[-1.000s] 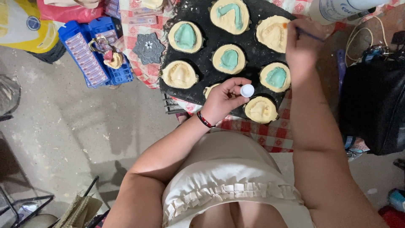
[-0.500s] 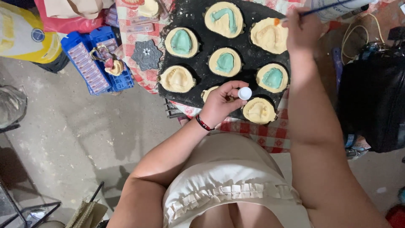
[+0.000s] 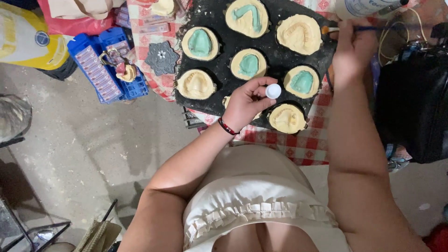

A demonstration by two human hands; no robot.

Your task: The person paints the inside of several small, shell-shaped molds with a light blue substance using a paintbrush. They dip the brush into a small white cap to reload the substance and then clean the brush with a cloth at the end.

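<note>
My left hand (image 3: 246, 101) holds a small white round cap (image 3: 273, 91) between thumb and fingers, over the near edge of a black tray (image 3: 270, 56). The tray carries several yellowish dental moulds, some filled with teal material, such as one (image 3: 248, 64) in the middle. My right hand (image 3: 352, 39) grips a thin blue-handled brush (image 3: 347, 29); its orange-tipped bristles touch the plain yellow mould (image 3: 298, 33) at the tray's far right. A red and black band circles my left wrist.
The tray rests on a red checked cloth (image 3: 308, 144). A blue plastic box (image 3: 105, 67) of small items and a grey star-shaped piece (image 3: 161, 58) lie to the left. A black bag (image 3: 415, 102) stands on the right. A yellow sack (image 3: 25, 39) sits far left on the concrete floor.
My right hand has come down a little, bringing the brush tip onto the plain yellow mould. My left hand keeps the white cap in the same spot.
</note>
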